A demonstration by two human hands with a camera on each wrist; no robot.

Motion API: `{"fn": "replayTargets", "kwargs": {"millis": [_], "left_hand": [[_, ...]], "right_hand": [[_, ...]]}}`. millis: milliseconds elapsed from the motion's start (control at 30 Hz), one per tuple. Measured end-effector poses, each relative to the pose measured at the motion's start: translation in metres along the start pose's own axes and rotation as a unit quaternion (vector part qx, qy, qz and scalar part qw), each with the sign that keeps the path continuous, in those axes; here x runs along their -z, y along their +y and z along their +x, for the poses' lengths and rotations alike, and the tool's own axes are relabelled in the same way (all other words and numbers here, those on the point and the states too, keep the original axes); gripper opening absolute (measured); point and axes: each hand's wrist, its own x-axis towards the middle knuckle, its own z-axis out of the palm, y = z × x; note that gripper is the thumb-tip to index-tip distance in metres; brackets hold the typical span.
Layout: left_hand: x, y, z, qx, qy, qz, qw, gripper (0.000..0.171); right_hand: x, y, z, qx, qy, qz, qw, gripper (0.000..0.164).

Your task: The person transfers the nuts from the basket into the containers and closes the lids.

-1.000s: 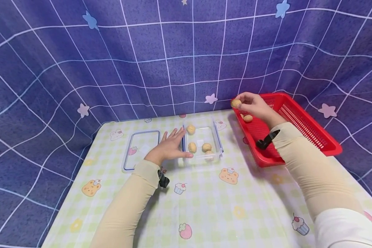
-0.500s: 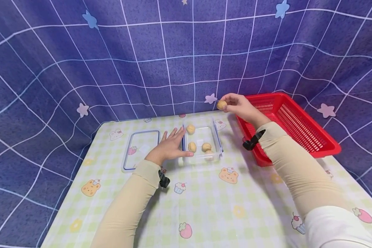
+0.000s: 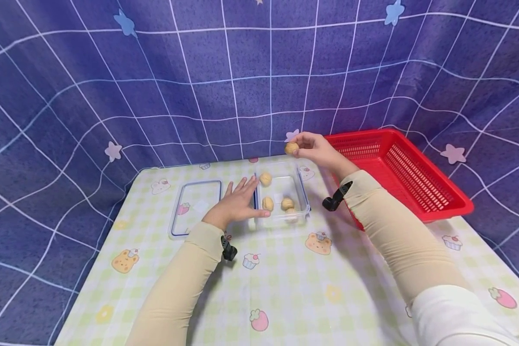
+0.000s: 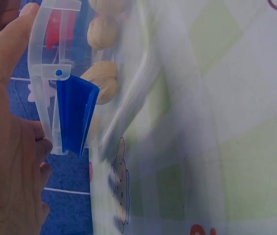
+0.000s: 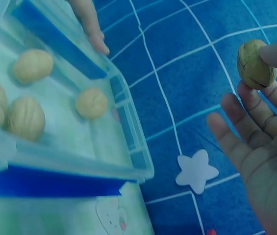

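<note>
Presently, the right hand (image 3: 322, 153) pinches one walnut (image 3: 291, 148) between thumb and fingertips; the left hand (image 3: 233, 205), fingers spread, touches the clear plastic container (image 3: 284, 186) immediately right of it, four walnuts (image 3: 287, 203) inside.

On the checked tablecloth (image 3: 294, 288): blue-rimmed lid (image 3: 195, 204), clear box (image 3: 281, 186) and red basket (image 3: 382, 173).

The head camera looks forward and down from six o'clock, farthest off, over tabletop (image 3: 285, 288) and curtain (image 3: 177, 103). The left wrist camera (image 3: 229, 252) sits close, tipped sideways, at seven o'clock from the box (image 3: 281, 187); the right wrist camera (image 3: 331, 203), also close, faces the curtain from three o'clock. All three share the box.
</note>
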Motion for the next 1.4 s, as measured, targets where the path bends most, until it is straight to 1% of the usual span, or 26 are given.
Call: {"fn": "replayTargets", "kwargs": {"millis": [100, 200, 367, 467, 700, 967, 1167, 1400], "left_hand": [[0.001, 0.000, 0.000, 0.000, -0.002, -0.002, 1.0000, 0.118], [0.002, -0.001, 0.001, 0.000, -0.001, -0.003, 1.0000, 0.118], [0.002, -0.002, 0.001, 0.003, 0.002, -0.008, 1.0000, 0.119], [0.001, -0.002, 0.002, 0.003, 0.003, -0.009, 1.0000, 0.119], [-0.002, -0.004, 0.002, 0.003, 0.002, -0.012, 0.9999, 0.117], [-0.004, -0.005, 0.003, 0.003, 0.003, -0.014, 0.9999, 0.118], [-0.005, -0.005, 0.003, 0.000, 0.010, -0.014, 0.9999, 0.116], [-0.006, -0.004, 0.004, 0.001, 0.008, -0.002, 1.0000, 0.118]], "right_hand": [[-0.007, -0.001, 0.003, -0.003, 0.005, -0.014, 1.000, 0.034], [-0.014, 0.000, 0.007, -0.009, 0.017, -0.010, 1.000, 0.034], [-0.026, 0.005, 0.011, -0.024, 0.041, 0.038, 0.998, 0.037], [-0.032, 0.009, 0.013, -0.029, 0.057, 0.058, 0.996, 0.038], [-0.046, 0.010, 0.017, -0.046, 0.098, 0.079, 0.991, 0.040], [-0.063, 0.015, 0.019, -0.062, 0.147, 0.111, 0.981, 0.039], [-0.072, 0.023, 0.017, -0.072, 0.180, 0.122, 0.973, 0.040], [-0.076, 0.035, 0.015, -0.066, 0.190, 0.113, 0.973, 0.040]]}}
